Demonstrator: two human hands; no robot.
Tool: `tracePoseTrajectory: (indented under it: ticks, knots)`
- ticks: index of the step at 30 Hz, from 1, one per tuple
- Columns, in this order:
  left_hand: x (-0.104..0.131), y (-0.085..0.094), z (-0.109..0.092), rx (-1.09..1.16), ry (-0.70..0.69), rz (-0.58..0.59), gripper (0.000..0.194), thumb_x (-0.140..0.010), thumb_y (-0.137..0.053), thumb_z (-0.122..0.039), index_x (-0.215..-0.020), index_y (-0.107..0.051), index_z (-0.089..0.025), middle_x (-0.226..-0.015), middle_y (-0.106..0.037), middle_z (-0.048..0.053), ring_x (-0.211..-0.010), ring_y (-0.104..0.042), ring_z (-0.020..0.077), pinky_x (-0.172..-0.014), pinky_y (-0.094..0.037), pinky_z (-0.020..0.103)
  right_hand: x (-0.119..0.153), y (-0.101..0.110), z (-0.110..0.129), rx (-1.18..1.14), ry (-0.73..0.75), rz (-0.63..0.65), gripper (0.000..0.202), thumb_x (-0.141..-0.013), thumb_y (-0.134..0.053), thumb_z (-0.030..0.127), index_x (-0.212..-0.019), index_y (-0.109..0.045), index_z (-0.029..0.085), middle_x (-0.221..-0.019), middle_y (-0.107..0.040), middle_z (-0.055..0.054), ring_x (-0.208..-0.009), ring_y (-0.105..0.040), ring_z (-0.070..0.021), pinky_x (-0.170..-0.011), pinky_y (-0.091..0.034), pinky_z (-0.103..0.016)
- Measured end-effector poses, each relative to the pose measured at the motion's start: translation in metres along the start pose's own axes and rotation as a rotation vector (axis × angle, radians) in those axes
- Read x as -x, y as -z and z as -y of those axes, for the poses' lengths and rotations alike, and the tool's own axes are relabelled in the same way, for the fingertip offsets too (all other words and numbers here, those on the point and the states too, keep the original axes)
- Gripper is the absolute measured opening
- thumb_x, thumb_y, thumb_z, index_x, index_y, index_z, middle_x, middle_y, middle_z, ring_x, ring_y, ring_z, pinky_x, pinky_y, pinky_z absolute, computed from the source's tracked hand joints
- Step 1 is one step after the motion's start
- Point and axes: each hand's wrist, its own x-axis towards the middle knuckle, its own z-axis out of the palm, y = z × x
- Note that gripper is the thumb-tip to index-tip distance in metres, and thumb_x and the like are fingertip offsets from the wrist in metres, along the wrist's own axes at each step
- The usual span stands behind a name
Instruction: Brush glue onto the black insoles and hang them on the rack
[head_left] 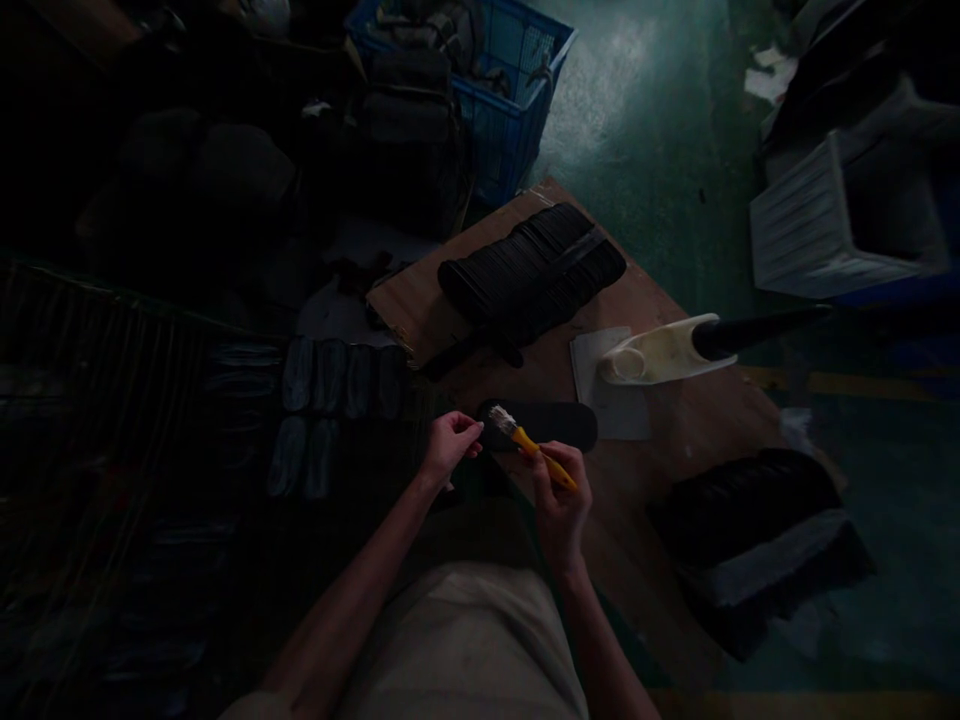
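My right hand [561, 505] is closed around the yellow handle of a paintbrush [529, 445]. The brush's pale, whitish bristles are over the left end of a dark flat sole [559, 426], which has rounded ends. At that same left end, my left hand [452, 445] pinches the sole's edge between thumb and fingers. Whether the bristles touch its surface is hard to tell in the dim light. The sole lies at the near edge of a brown wooden board [675, 425].
Behind the sole lies a row of stacked black soles [517, 275]. A cream plastic bottle [652, 355] with a black part in its mouth rests on a pale sheet [626, 415]. Another dark bundle [765, 540] sits right. A rack [247, 375] stands left, a blue crate [499, 140] beyond.
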Motion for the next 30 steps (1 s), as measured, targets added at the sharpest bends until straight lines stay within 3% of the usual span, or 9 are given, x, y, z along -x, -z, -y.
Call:
tracePoseTrajectory:
  ticks: [10, 15, 19, 26, 30]
  knots:
    - [0.0, 0.0, 0.003, 0.015, -0.021, 0.005, 0.033, -0.065, -0.077, -0.038, -0.073, -0.058, -0.013, -0.06, -0.06, 0.0, -0.046, -0.058, 0.0107, -0.04, -0.044, 0.019, -0.001, 0.008, -0.004, 0.053, -0.004, -0.054, 0.019, -0.09, -0.058, 0.035, -0.101, -0.059, 0.02, -0.103, -0.056, -0.006, -0.095, -0.061, -0.0203, -0.085, -0.054, -0.038]
    - [0.002, 0.0, 0.002, 0.015, -0.036, 0.001, 0.036, -0.063, -0.077, -0.04, -0.075, -0.058, -0.013, -0.061, -0.06, 0.0, -0.046, -0.057, 0.0101, -0.039, -0.043, 0.018, -0.003, -0.005, -0.002, 0.014, 0.004, 0.018, 0.015, -0.09, -0.058, 0.033, -0.1, -0.059, 0.021, -0.103, -0.056, -0.006, -0.093, -0.061, -0.0186, -0.084, -0.054, -0.035]
    - [0.002, 0.0, 0.004, 0.038, -0.052, -0.001, 0.039, -0.06, -0.079, -0.043, -0.074, -0.058, -0.012, -0.06, -0.059, -0.001, -0.045, -0.057, 0.0099, -0.039, -0.043, 0.018, -0.005, -0.006, -0.01, 0.012, -0.024, -0.015, 0.019, -0.09, -0.058, 0.036, -0.099, -0.059, 0.019, -0.1, -0.058, -0.006, -0.089, -0.062, -0.0183, -0.08, -0.055, -0.034]
    - [0.002, -0.002, 0.006, 0.056, -0.071, -0.032, 0.043, -0.056, -0.08, -0.046, -0.072, -0.059, -0.012, -0.057, -0.059, -0.001, -0.044, -0.058, 0.0111, -0.039, -0.045, 0.019, -0.016, 0.035, -0.022, 0.008, -0.02, -0.233, 0.024, -0.087, -0.062, 0.038, -0.098, -0.059, 0.018, -0.098, -0.06, -0.004, -0.083, -0.068, -0.0185, -0.077, -0.058, -0.036]
    - [0.002, -0.003, 0.006, 0.058, -0.076, -0.035, 0.044, -0.055, -0.081, -0.047, -0.071, -0.059, -0.012, -0.057, -0.059, -0.001, -0.044, -0.058, 0.0108, -0.039, -0.045, 0.019, -0.021, 0.061, -0.026, 0.133, 0.043, -0.307, 0.023, -0.088, -0.061, 0.037, -0.101, -0.058, 0.018, -0.097, -0.059, -0.004, -0.086, -0.066, -0.0188, -0.08, -0.057, -0.038]
